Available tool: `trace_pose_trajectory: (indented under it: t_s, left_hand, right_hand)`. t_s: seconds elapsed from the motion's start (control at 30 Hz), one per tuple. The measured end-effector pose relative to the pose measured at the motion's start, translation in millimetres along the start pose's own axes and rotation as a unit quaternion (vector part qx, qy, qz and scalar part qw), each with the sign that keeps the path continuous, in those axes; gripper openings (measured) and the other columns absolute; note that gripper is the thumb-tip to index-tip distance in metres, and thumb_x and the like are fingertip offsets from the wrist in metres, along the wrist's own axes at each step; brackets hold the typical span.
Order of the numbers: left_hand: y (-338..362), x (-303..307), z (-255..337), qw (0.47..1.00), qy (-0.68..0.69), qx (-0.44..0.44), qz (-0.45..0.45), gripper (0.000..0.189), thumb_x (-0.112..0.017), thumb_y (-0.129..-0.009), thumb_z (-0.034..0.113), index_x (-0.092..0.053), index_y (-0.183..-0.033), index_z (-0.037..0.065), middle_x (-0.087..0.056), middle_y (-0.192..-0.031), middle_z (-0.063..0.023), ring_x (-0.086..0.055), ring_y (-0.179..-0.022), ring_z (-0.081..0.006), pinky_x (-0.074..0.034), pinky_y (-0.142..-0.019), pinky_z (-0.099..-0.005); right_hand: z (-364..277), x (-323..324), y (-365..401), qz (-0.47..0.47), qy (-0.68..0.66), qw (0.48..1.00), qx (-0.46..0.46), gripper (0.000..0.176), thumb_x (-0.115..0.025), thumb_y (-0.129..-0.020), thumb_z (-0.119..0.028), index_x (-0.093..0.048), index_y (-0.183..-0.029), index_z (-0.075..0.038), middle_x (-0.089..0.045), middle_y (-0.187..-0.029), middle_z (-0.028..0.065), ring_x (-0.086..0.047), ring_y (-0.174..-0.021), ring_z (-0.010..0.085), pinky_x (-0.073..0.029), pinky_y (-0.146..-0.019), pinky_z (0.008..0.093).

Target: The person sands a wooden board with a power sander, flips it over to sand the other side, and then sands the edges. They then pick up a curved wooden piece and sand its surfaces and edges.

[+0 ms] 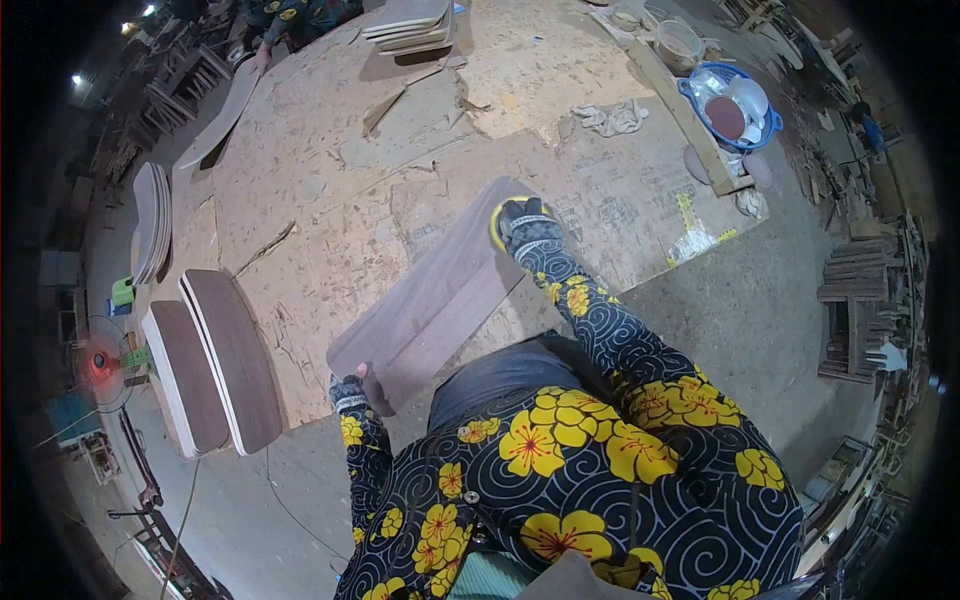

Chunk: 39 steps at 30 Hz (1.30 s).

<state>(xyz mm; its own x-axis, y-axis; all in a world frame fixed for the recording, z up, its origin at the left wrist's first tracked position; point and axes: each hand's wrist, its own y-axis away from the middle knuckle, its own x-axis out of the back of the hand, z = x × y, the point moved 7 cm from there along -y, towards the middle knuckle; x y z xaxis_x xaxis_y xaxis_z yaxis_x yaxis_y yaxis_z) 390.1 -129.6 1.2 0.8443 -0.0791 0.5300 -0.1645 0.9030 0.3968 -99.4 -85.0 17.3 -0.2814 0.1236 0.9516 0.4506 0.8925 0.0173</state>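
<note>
A long brown wooden board (430,290) with rounded corners lies slantwise at the near edge of the worktable. My right hand (528,224), in a grey patterned glove, is closed over a round yellow-edged pad (497,226) pressed on the board's far end. At the board's near left corner my left hand (352,388), gloved with bare fingertips, grips the edge with the thumb on top.
Curved boards are stacked at the table's left (230,360), the far left (152,222) and the back (410,28). A blue basket (773,120) and a wooden strip (690,130) are at right. Another person's hand (263,58) touches a board at upper left. A fan (101,361) stands left.
</note>
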Motion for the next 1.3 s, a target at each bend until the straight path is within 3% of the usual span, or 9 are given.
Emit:
trace_pose_trajectory:
  t_s: [0.13, 0.23, 0.37, 0.4, 0.6, 0.73, 0.9, 1.1, 1.3]
  left_hand:
    - [-11, 5, -12, 0.997, -0.06, 0.014, 0.051, 0.065, -0.08, -0.069, 0.01, -0.054, -0.128, -0.001, -0.064, -0.118, -0.014, -0.061, -0.103, -0.0302, -0.047, -0.092, -0.0353]
    - [8, 0, 15, 0.995, -0.077, 0.066, 0.0, 0.063, -0.08, -0.069, 0.012, -0.056, -0.125, -0.001, -0.066, -0.115, -0.0138, -0.062, -0.1, -0.0301, -0.048, -0.089, -0.036]
    - [4, 1, -1, 0.998, -0.049, 0.029, -0.036, 0.06, -0.08, -0.069, 0.013, -0.058, -0.123, -0.001, -0.067, -0.112, -0.0133, -0.062, -0.097, -0.029, -0.049, -0.086, -0.0369]
    - [8, 0, 5, 0.997, -0.059, 0.029, -0.032, 0.06, -0.08, -0.069, 0.014, -0.058, -0.123, -0.001, -0.067, -0.112, -0.0129, -0.062, -0.097, -0.0285, -0.049, -0.086, -0.0371]
    - [-14, -2, -19, 0.992, -0.115, 0.057, -0.007, 0.065, -0.083, -0.065, 0.027, -0.06, -0.12, 0.0, -0.068, -0.107, -0.013, -0.064, -0.096, -0.0298, -0.05, -0.083, -0.0395]
    - [-20, -11, -42, 0.993, 0.007, 0.097, -0.063, 0.069, -0.085, -0.061, 0.026, -0.06, -0.119, 0.0, -0.068, -0.108, -0.0149, -0.063, -0.098, -0.0317, -0.049, -0.085, -0.0408]
    - [-20, -16, -45, 0.995, 0.07, 0.061, -0.035, 0.06, -0.079, -0.066, 0.011, -0.058, -0.121, 0.003, -0.066, -0.102, -0.0117, -0.062, -0.084, -0.0291, -0.051, -0.077, -0.0399]
    - [-21, -19, -33, 0.987, -0.087, 0.119, -0.069, 0.071, -0.087, -0.061, 0.017, -0.056, -0.122, 0.001, -0.067, -0.108, -0.0118, -0.063, -0.091, -0.0275, -0.05, -0.082, -0.0383]
    - [-11, -19, -26, 0.995, 0.039, 0.05, -0.074, 0.067, -0.084, -0.061, 0.014, -0.057, -0.121, 0.0, -0.067, -0.102, -0.0133, -0.063, -0.086, -0.0282, -0.051, -0.079, -0.0377]
  right_hand:
    - [-7, 11, 17, 0.015, -0.035, 0.999, 0.008, 0.042, -0.063, -0.081, -0.022, -0.054, -0.121, -0.014, -0.055, -0.121, 0.0178, -0.054, -0.115, 0.0368, -0.045, -0.096, 0.0474]
    - [-30, 23, 29, -0.157, -0.002, 0.987, -0.036, 0.047, -0.066, -0.079, -0.022, -0.053, -0.123, -0.015, -0.054, -0.124, 0.0177, -0.055, -0.116, 0.0365, -0.047, -0.093, 0.0496]
    - [-28, 26, 22, -0.182, 0.075, 0.98, 0.016, 0.034, -0.065, -0.081, -0.023, -0.062, -0.114, -0.014, -0.06, -0.12, 0.0173, -0.06, -0.111, 0.032, -0.051, -0.086, 0.0523]
    - [1, -16, 4, -0.122, 0.124, 0.984, 0.032, 0.027, -0.062, -0.083, -0.024, -0.066, -0.108, -0.014, -0.062, -0.117, 0.0177, -0.062, -0.106, 0.0322, -0.052, -0.083, 0.0492]
    - [17, 49, 23, -0.073, -0.006, 0.985, -0.154, 0.035, -0.065, -0.083, -0.025, -0.06, -0.116, -0.017, -0.06, -0.116, 0.0174, -0.062, -0.105, 0.0367, -0.051, -0.087, 0.0474]
    - [-1, 14, 47, -0.138, 0.051, 0.989, -0.023, 0.066, -0.077, -0.072, -0.028, -0.047, -0.129, -0.019, -0.046, -0.128, 0.0195, -0.058, -0.108, 0.0399, -0.054, -0.083, 0.0444]
    - [22, 6, 15, -0.123, -0.007, 0.98, -0.159, 0.065, -0.079, -0.069, -0.024, -0.048, -0.127, -0.02, -0.045, -0.128, 0.0209, -0.062, -0.102, 0.0392, -0.055, -0.08, 0.0433]
    - [-22, 5, 46, -0.14, 0.056, 0.988, -0.034, 0.064, -0.076, -0.072, -0.029, -0.046, -0.127, -0.022, -0.047, -0.121, 0.0191, -0.061, -0.103, 0.0398, -0.054, -0.082, 0.0467]
    - [-20, 24, 27, -0.096, 0.002, 0.988, -0.121, 0.06, -0.074, -0.074, -0.027, -0.046, -0.127, -0.021, -0.047, -0.121, 0.0192, -0.06, -0.105, 0.0404, -0.053, -0.084, 0.0478]
